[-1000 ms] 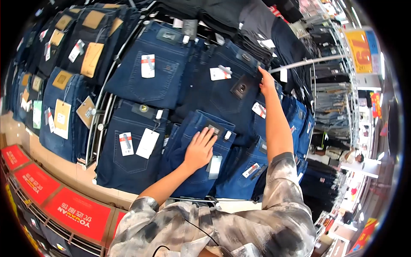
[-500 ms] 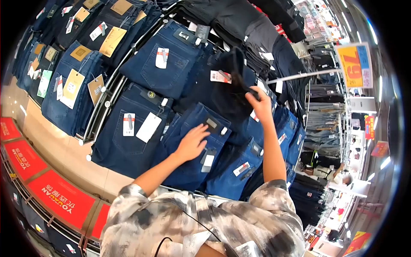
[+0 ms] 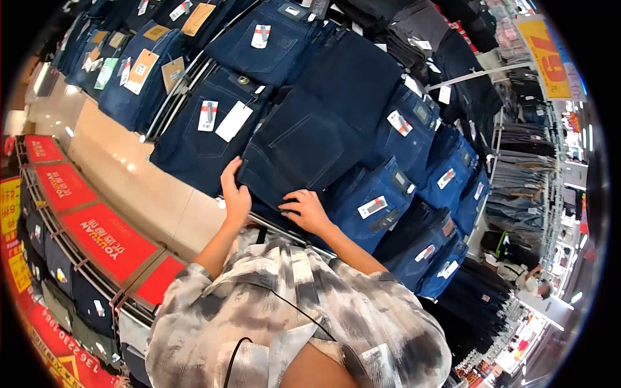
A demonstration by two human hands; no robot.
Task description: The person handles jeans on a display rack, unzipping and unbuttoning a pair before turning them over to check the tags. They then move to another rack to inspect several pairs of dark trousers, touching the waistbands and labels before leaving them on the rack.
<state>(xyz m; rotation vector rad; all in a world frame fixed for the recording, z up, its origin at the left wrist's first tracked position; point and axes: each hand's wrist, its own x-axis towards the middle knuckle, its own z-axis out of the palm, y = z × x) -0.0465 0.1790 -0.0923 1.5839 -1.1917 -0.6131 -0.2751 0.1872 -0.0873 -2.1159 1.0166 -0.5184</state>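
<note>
A pair of dark navy jeans [image 3: 310, 142] lies spread over the folded stacks in front of me, one stitched back pocket facing up. My left hand [image 3: 237, 197] is at the near left corner of these jeans, fingers stretched along the edge and thumb apart. To its right, my right hand [image 3: 307, 211] rests on the near edge with fingers spread. Both hands are open, and neither appears to grip the cloth. Left of the dark jeans is a folded blue pair [image 3: 210, 123] with a white tag [image 3: 233, 121]. Another tagged folded pair [image 3: 378, 200] lies to the right.
More folded jeans [image 3: 265, 42] fill the display beyond, split by a metal rail [image 3: 178, 97]. A yellow price sign [image 3: 544, 55] stands on an arm at the right. Red signs [image 3: 110, 239] top a rack at the left. Hanging trousers [image 3: 517, 168] line the right side.
The dark jeans, earlier lifted in my right hand, now lie spread across the stacks. My right hand has come down and left to their near edge; my left hand has shifted left. The view has shifted.
</note>
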